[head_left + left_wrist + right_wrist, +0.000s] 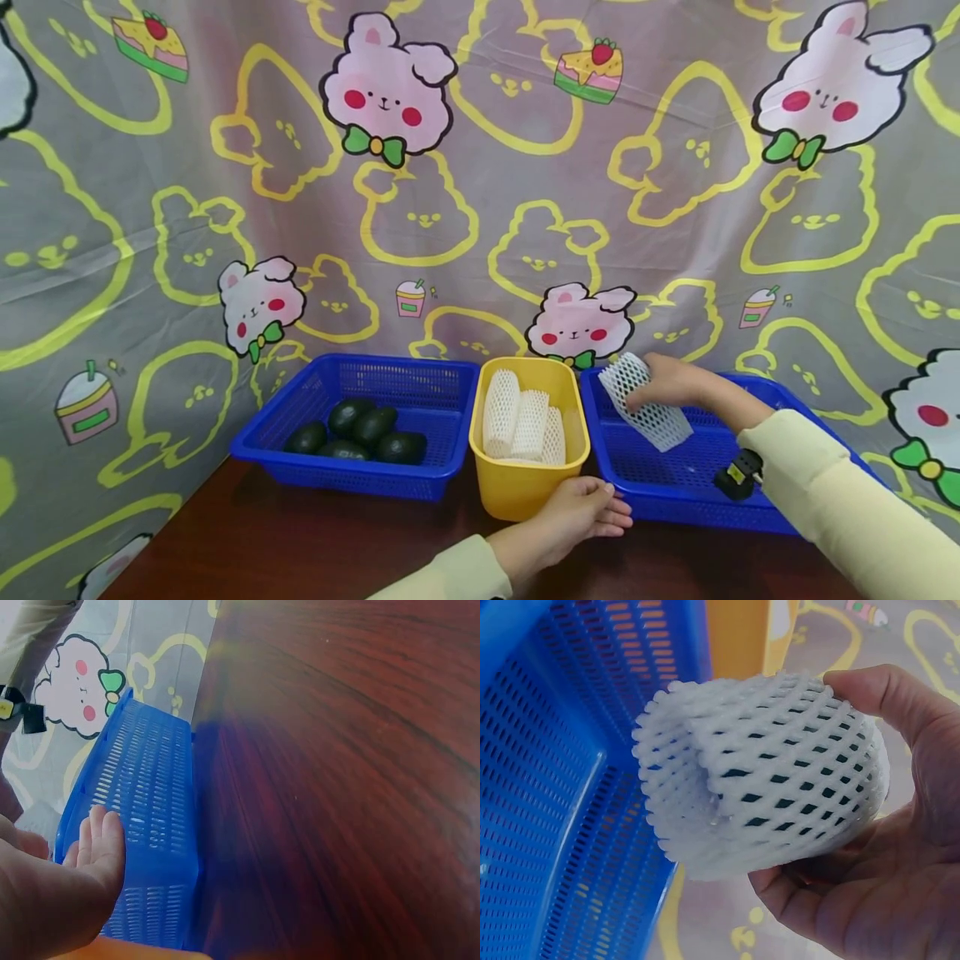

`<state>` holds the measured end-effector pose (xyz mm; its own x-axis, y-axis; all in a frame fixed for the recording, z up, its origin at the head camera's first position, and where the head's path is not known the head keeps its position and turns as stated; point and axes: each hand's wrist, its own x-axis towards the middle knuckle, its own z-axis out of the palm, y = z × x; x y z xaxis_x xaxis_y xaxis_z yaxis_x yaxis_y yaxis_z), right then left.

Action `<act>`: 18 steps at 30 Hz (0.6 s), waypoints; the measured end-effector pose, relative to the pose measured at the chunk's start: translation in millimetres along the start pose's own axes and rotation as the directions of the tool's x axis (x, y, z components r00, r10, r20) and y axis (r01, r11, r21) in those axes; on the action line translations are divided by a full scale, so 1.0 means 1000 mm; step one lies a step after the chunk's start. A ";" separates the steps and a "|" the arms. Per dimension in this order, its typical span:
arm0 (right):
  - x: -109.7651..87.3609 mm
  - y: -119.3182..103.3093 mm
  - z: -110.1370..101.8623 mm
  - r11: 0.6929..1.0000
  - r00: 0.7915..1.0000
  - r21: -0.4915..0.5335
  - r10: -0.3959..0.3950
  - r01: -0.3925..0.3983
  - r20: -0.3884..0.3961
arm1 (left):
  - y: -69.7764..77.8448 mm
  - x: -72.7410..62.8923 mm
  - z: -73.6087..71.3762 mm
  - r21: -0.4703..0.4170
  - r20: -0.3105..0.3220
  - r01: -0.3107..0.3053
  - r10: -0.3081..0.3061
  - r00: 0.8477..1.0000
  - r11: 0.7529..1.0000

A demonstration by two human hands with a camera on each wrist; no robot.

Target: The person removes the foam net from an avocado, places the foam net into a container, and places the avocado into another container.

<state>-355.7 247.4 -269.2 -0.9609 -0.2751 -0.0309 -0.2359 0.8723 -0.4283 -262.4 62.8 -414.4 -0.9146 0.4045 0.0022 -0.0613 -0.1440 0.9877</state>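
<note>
Over the right blue basket, my right hand holds an avocado in a white foam net. In the right wrist view, thumb and fingers grip the closed-up end of the foam net; dark green shows through its mesh, while its near end hangs loose and hollow. My left hand has its fingers stretched out between the yellow bin and the front corner of that basket, holding nothing. In the left wrist view the left hand is beside the basket wall; contact cannot be told.
Several dark avocados lie in the left blue basket. More white foam nets stand in the yellow bin between the baskets. A dark wooden table bears everything, and a patterned curtain hangs behind.
</note>
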 end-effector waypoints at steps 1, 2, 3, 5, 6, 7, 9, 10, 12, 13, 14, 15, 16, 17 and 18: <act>-0.003 -0.001 0.000 1.000 1.000 -0.002 -0.007 0.007 -0.008 | 0.001 -0.001 -0.001 0.011 0.008 0.002 -0.002 1.000 1.000; -0.006 -0.003 0.000 1.000 1.000 -0.008 -0.017 0.017 -0.014 | 0.002 -0.002 -0.003 0.024 0.015 0.002 -0.002 1.000 1.000; -0.009 -0.005 0.000 1.000 0.999 -0.011 -0.025 0.025 -0.021 | 0.003 -0.002 -0.004 0.036 0.023 0.001 -0.002 1.000 0.999; -0.015 -0.008 0.000 0.999 0.999 -0.008 -0.039 0.039 -0.033 | 0.004 -0.004 -0.007 0.061 0.036 0.001 -0.003 0.999 0.998; -0.018 -0.010 0.000 0.999 0.998 -0.003 -0.043 0.043 -0.040 | 0.005 -0.005 -0.009 0.072 0.041 0.003 -0.006 0.999 0.997; -0.021 -0.012 0.001 0.999 0.998 0.008 -0.046 0.047 -0.045 | 0.006 -0.006 -0.011 0.079 0.049 0.005 -0.009 0.999 0.997; -0.028 -0.015 0.002 0.997 0.996 0.029 -0.066 0.068 -0.051 | 0.007 -0.009 -0.016 0.095 0.070 0.007 -0.014 0.997 0.995; -0.031 -0.017 0.002 0.996 0.996 0.039 -0.073 0.075 -0.056 | 0.008 -0.010 -0.018 0.106 0.081 0.006 -0.015 0.997 0.994; -0.037 -0.020 0.003 0.995 0.995 0.047 -0.082 0.085 -0.060 | 0.010 -0.013 -0.023 0.127 0.098 0.006 -0.019 0.995 0.992; -0.040 -0.021 0.004 0.994 0.994 0.047 -0.091 0.094 -0.062 | 0.010 -0.015 -0.025 0.137 0.106 -0.001 -0.014 0.994 0.991; -0.043 -0.022 0.004 0.994 0.993 0.047 -0.099 0.102 -0.063 | 0.012 -0.016 -0.028 0.153 0.119 -0.008 -0.010 0.993 0.988; -0.046 -0.024 0.005 0.994 0.993 0.047 -0.099 0.102 -0.064 | 0.013 -0.018 -0.030 0.168 0.132 -0.019 -0.004 0.991 0.986; -0.049 -0.025 0.006 0.993 0.993 0.052 -0.101 0.105 -0.065 | 0.015 -0.020 -0.033 0.176 0.146 -0.028 0.002 0.989 0.984; -0.052 -0.026 0.007 0.992 0.992 0.055 -0.106 0.110 -0.066 | 0.016 -0.022 -0.036 0.180 0.161 -0.039 0.010 0.987 0.983; -0.054 -0.027 0.009 0.992 0.992 0.060 -0.111 0.115 -0.068 | 0.017 -0.024 -0.038 0.183 0.177 -0.055 0.022 0.984 0.982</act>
<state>-295.8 235.4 -263.9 -0.9364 -0.3420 0.0781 -0.3357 0.8089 -0.4826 -257.1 16.2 -404.0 -0.8306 0.5544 0.0517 0.0635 0.0020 0.9980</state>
